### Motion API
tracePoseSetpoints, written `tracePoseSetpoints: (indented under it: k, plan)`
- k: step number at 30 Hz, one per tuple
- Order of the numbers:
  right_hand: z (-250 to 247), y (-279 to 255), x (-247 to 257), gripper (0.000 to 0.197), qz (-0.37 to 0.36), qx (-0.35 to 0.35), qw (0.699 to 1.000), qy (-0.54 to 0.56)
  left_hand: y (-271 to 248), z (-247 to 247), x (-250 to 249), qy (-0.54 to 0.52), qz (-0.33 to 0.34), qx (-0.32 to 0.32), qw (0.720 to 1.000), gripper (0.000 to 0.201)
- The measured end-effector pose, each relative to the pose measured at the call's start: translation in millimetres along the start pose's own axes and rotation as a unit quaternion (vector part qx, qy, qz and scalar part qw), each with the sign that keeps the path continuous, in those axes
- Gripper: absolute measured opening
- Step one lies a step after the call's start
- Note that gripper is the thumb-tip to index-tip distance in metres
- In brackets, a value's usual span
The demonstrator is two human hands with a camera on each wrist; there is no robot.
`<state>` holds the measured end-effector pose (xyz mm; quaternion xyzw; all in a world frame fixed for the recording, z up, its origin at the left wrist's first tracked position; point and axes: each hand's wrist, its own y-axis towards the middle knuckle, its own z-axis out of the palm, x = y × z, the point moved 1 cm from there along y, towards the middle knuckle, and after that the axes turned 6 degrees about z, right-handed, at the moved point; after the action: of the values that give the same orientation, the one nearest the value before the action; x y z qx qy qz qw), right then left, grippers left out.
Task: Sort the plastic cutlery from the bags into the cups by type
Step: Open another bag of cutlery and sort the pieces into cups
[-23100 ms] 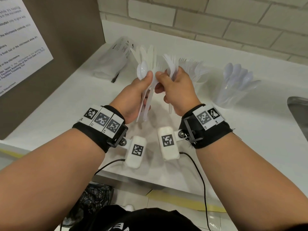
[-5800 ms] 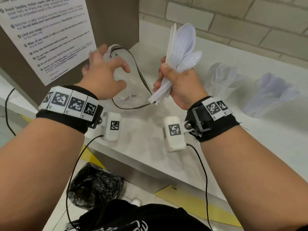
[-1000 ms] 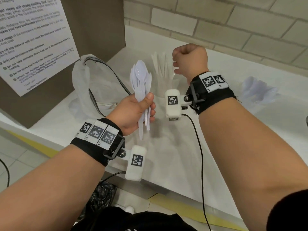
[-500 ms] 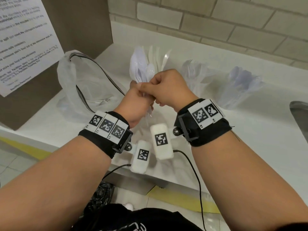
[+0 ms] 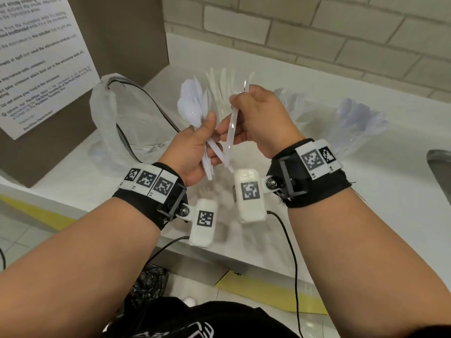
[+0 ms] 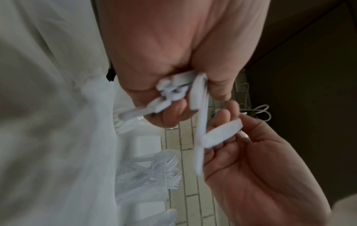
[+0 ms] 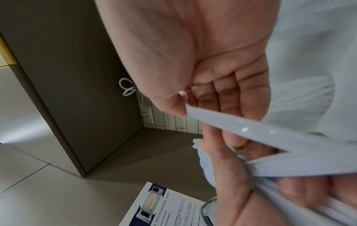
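Left hand (image 5: 192, 152) fist-grips spoon bundle (image 5: 192, 108), bowls up; count unclear. Right hand (image 5: 258, 120) pinches single white utensil (image 5: 231, 132) by handle, type hidden, crossing bundle handles. Both above desk (image 5: 366, 203) middle. Behind: 3 clear cups – knives (image 5: 224, 81), forks (image 5: 290, 101), spoons (image 5: 358, 118) toward back edge. Plastic bag (image 5: 117, 118) at left back corner. Sign (image 5: 36, 57) on left panel, mostly blurred; right wrist view reads "microwave use". Sink rim (image 5: 439, 164) at right edge.
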<state>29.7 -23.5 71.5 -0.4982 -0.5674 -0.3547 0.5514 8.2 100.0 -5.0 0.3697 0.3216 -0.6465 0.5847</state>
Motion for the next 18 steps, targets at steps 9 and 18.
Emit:
tracePoseSetpoints:
  k: [9, 18]
  plan:
    - [-6, 10, -14, 0.025, 0.002, -0.086, 0.996, -0.014, -2, -6, 1, -0.063, -0.051, 0.026, 0.996, 0.021]
    - [-1, 4, -13, 0.013, -0.115, -0.054, 0.984, -0.124, 2, -6, 7, 0.049, -0.018, 0.027, 0.998, 0.010]
